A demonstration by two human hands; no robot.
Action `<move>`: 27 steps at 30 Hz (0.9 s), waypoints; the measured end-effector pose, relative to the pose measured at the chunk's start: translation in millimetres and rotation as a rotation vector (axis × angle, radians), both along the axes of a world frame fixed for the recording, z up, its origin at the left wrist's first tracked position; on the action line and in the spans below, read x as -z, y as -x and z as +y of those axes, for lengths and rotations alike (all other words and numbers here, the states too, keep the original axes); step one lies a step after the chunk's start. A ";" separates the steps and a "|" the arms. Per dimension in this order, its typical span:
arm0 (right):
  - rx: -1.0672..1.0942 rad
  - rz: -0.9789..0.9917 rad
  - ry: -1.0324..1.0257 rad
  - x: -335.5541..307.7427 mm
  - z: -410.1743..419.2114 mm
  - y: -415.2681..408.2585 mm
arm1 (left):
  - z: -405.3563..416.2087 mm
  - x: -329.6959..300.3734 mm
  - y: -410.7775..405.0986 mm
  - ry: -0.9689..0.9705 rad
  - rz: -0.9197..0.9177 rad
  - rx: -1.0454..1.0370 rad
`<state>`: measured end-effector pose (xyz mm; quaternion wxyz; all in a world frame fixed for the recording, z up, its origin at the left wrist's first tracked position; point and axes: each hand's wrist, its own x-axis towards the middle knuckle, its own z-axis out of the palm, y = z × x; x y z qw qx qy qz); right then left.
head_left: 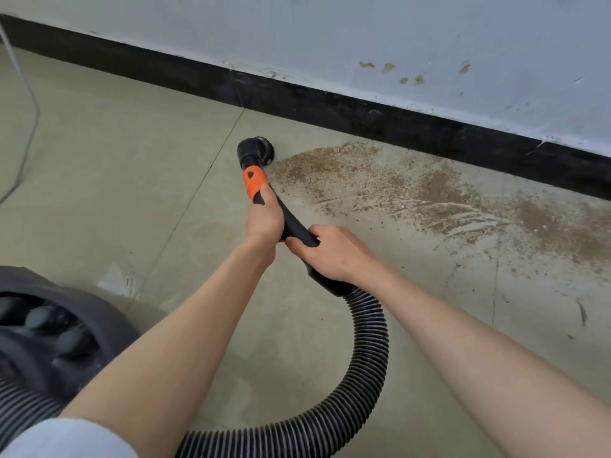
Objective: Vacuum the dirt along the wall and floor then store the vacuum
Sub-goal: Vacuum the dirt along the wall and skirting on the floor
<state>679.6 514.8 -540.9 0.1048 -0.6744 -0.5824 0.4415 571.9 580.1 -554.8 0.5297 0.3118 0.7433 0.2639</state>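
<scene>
A black vacuum nozzle with a round brush head (256, 150) rests on the floor at the left end of a brown dirt patch (429, 196). An orange collar (254, 183) joins the nozzle to a black curved handle tube. My left hand (264, 219) grips the tube just below the orange collar. My right hand (334, 251) grips the tube lower down, near where the ribbed black hose (367, 368) begins. The hose loops down toward the bottom edge of the view. The dirt spreads rightward along the black skirting board (380, 117).
The dark vacuum body (49, 332) sits at the lower left beside my left arm. A grey cable (29, 104) runs down the far left over beige floor tiles. The pale wall (396, 38) above the skirting has small brown spots.
</scene>
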 end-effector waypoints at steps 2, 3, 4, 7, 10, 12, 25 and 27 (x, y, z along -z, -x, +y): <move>-0.028 0.001 0.013 0.8 -13.9 7.1 | -16.5 5.0 9.9 0.002 0.011 -0.028; -0.041 0.000 0.016 1.2 -19.7 11.1 | -23.1 7.1 15.0 0.001 0.017 -0.037; -0.049 -0.002 0.017 1.8 -24.7 15.1 | -28.1 8.3 19.3 0.002 0.019 -0.046; -0.048 -0.003 0.011 2.4 -35.1 20.0 | -36.1 10.3 24.4 0.013 0.022 -0.053; -0.016 0.001 0.022 0.6 -41.5 9.5 | -41.9 7.1 13.4 0.016 0.014 -0.019; 0.015 -0.007 0.017 -1.3 -41.6 0.4 | -40.1 4.3 2.6 0.010 -0.004 0.007; 0.190 -0.068 -0.011 -1.8 -26.1 -45.5 | -9.6 -5.4 -61.1 -0.003 -0.072 0.188; 0.216 -0.073 -0.016 -1.5 -25.6 -52.7 | -6.7 -5.4 -71.6 -0.006 -0.057 0.229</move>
